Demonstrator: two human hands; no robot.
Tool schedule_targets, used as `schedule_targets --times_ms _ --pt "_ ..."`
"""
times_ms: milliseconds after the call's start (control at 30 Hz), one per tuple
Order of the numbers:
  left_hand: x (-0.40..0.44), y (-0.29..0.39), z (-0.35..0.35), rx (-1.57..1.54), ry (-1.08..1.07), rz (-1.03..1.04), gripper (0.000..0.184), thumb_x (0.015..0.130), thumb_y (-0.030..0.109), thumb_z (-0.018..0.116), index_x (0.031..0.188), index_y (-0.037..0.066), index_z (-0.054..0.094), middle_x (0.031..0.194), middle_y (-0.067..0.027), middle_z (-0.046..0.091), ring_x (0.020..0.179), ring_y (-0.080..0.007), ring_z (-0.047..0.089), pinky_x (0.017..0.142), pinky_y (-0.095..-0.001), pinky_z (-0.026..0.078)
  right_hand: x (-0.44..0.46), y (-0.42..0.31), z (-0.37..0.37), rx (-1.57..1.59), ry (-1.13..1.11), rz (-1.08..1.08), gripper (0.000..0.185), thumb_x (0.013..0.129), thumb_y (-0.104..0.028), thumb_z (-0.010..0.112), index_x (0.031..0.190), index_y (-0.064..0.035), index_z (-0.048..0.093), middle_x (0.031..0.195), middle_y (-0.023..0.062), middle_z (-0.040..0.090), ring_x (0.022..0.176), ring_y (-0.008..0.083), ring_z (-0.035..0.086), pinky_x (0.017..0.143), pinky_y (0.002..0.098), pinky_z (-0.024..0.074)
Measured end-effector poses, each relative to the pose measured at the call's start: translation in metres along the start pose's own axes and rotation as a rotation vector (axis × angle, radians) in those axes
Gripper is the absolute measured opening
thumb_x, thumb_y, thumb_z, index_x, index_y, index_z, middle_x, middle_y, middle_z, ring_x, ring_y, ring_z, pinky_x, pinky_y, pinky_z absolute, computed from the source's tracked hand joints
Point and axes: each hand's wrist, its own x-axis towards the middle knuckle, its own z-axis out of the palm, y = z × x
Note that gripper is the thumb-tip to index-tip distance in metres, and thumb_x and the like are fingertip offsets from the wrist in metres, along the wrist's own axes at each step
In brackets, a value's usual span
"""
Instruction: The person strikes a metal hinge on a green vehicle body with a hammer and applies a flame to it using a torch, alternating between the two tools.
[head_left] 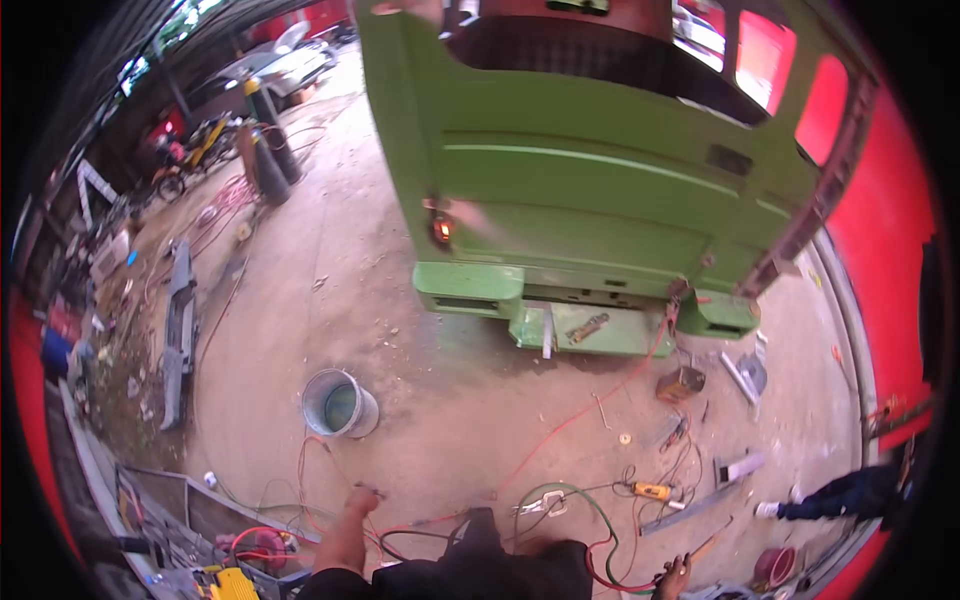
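Observation:
My left hand (362, 500) is stretched forward over the floor, its fingers closed around something small and dark that I cannot make out. It is below a grey bucket (314, 405) with greenish liquid inside. At the lower right, my right hand (674, 577) is closed on a thin brownish rod (708, 541) that points up and right. Between the hands, a green hose (602, 510) and red cables loop near a metal clamp-like piece (543, 503). A yellow power tool (652, 491) lies on the floor above my right hand.
A large green vehicle cab (560, 180) stands ahead, with a tool on its low step (640, 332). Gas cylinders (268, 170) are at the upper left. A metal bumper (179, 335) lies at left. Another person's dark-trousered leg (835, 498) is at right, near a maroon pot (775, 566).

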Motion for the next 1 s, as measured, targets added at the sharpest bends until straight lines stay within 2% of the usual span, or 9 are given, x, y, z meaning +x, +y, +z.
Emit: schedule_targets --times_ms 100,167,367,400,500,567,700,767,1000 --pt "-0.018 -0.024 -0.056 -0.362 -0.040 -0.153 0.029 0.091 0.026 0.059 0.096 -0.001 0.066 0.087 -0.0202 0.068 0.075 -0.0288 0.069 0.064 -0.0446 0.057 0.047 -0.055 0.064 0.066 -0.179 -0.279 0.062 0.093 -0.021 0.064 0.147 -0.0070 0.037 0.076 0.0063 0.055 0.047 0.0115 0.050 0.037 0.0247 0.0435" --pt "-0.037 -0.058 -0.033 -1.043 -0.222 -0.616 0.023 0.089 0.019 0.062 0.100 -0.001 0.063 0.081 -0.0169 0.065 0.066 -0.0275 0.066 0.052 -0.0422 0.055 0.043 -0.092 0.085 -0.083 -0.257 -0.368 0.058 0.092 -0.019 0.063 0.144 -0.0049 0.041 0.074 0.0054 0.057 0.048 0.0105 0.051 0.038 0.0245 0.0430" --pt "-0.035 -0.012 0.043 -0.980 -0.030 -0.540 0.018 0.082 0.011 0.061 0.094 -0.001 0.065 0.070 -0.0113 0.063 0.060 -0.0240 0.063 0.050 -0.0412 0.051 0.085 -0.080 0.138 -0.379 -0.660 -0.675 0.045 0.088 -0.012 0.066 0.132 -0.0051 0.056 0.074 0.0020 0.061 0.051 0.0088 0.055 0.041 0.0241 0.0447" --pt "-0.027 0.006 0.031 -1.025 -0.065 -0.483 0.018 0.081 0.011 0.060 0.092 -0.001 0.066 0.069 -0.0108 0.064 0.059 -0.0230 0.063 0.050 -0.0408 0.050 0.070 -0.082 0.152 -0.303 -0.683 -0.489 0.041 0.088 -0.016 0.068 0.127 -0.0062 0.061 0.074 0.0040 0.064 0.050 0.0105 0.057 0.042 0.0263 0.0465" --pt "-0.011 0.072 -0.067 -0.938 0.028 -0.106 0.013 0.079 0.008 0.058 0.085 -0.001 0.066 0.063 -0.0076 0.059 0.053 -0.0190 0.058 0.048 -0.0356 0.046 0.058 -0.072 0.193 -0.334 -0.687 -0.150 0.058 0.086 -0.019 0.072 0.138 -0.0042 0.050 0.070 0.0065 0.061 0.051 0.0149 0.057 0.039 0.0299 0.0468" --pt "0.003 0.110 -0.135 -1.156 0.149 0.130 0.019 0.085 0.011 0.059 0.100 0.000 0.064 0.067 -0.0061 0.059 0.053 -0.0177 0.058 0.047 -0.0338 0.047 0.046 -0.073 0.206 -0.481 -0.680 -0.082 0.040 0.093 -0.010 0.057 0.131 -0.0013 0.051 0.094 0.0113 0.066 0.071 0.0163 0.064 0.058 0.0273 0.0527" --pt "-0.009 0.181 -0.247 -1.186 0.189 0.200 0.029 0.098 0.030 0.054 0.110 0.004 0.055 0.072 -0.0058 0.059 0.050 -0.0170 0.056 0.044 -0.0316 0.046 0.105 -0.018 0.175 -0.146 -0.875 0.036 0.046 0.093 -0.015 0.063 0.132 0.0033 0.046 0.097 0.0111 0.067 0.076 0.0170 0.066 0.068 0.0304 0.0552" --pt "0.033 0.200 -0.285 -1.078 0.203 0.327 0.030 0.099 0.033 0.052 0.104 0.004 0.053 0.068 -0.0048 0.056 0.048 -0.0164 0.054 0.042 -0.0321 0.043 0.070 -0.017 0.163 -0.313 -0.840 -0.207 0.046 0.099 -0.028 0.057 0.140 -0.0136 0.045 0.091 0.0106 0.065 0.058 0.0147 0.057 0.048 0.0274 0.0477" --pt "0.143 0.293 -0.354 -1.534 0.275 0.314 0.026 0.099 0.032 0.052 0.096 0.006 0.048 0.061 -0.0034 0.050 0.041 -0.0151 0.047 0.038 -0.0321 0.041 -0.031 -0.043 0.168 -0.578 -0.704 -0.094 0.040 0.100 -0.023 0.056 0.138 -0.0130 0.048 0.090 0.0092 0.063 0.062 0.0139 0.059 0.050 0.0251 0.0480"
